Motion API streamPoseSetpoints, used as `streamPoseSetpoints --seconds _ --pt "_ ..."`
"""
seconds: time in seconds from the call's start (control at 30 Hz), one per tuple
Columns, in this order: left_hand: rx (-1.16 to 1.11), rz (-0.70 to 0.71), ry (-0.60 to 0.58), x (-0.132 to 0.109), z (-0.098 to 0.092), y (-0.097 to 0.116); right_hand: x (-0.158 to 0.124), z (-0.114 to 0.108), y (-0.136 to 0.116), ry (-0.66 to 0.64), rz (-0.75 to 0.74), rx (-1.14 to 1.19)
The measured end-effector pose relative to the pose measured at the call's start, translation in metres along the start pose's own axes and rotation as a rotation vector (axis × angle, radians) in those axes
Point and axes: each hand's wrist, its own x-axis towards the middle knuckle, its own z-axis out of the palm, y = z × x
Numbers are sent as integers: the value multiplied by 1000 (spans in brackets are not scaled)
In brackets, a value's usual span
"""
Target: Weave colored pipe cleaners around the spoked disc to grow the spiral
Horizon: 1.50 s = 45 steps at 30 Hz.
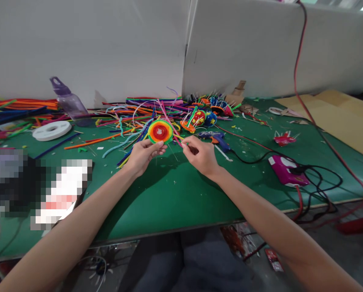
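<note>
Above the near middle of the green worktop [175, 198], a coiled disc [160, 138] is held up with its round face towards the viewer. It looks wound from fuzzy stem: a green rim, then yellow, then orange, then a red centre with a pale, whitish patch in the middle. The left hand [146, 156] has its grip clamped on the disc's lower edge, thumb in front. The right hand [201, 154] is just to the side, thumb and forefinger pinched together by the end of a pink stem [165, 113]; whether that stem or something finer lies between them cannot be told.

The disc's back is hidden, as are the left fingertips behind it, and the disc covers part of the heaped chenille stems [96, 140] beyond. The glue gun [219, 140] is partly overlapped by other items. At the left, a slanted bright object [66, 184] is blurred into blocks, and both forearms run off the lower edge of view.
</note>
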Motion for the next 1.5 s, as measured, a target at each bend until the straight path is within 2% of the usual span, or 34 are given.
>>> streamPoseSetpoints --seconds 0.23,0.53,0.73,0.97,1.2,1.5 --pt "15 -16 -1 1 -1 -1 0 2 3 -37 47 29" --pt "24 14 18 0 2 0 1 0 0 3 63 16" --pt "34 7 2 -1 2 0 -1 1 0 -23 13 28" --pt "32 11 -7 0 0 -2 -1 2 -2 -12 31 2" --pt "39 -7 -28 -1 1 -2 -1 6 2 -131 115 85" --pt "44 -20 -31 -1 3 -3 -2 5 -3 -178 157 213"
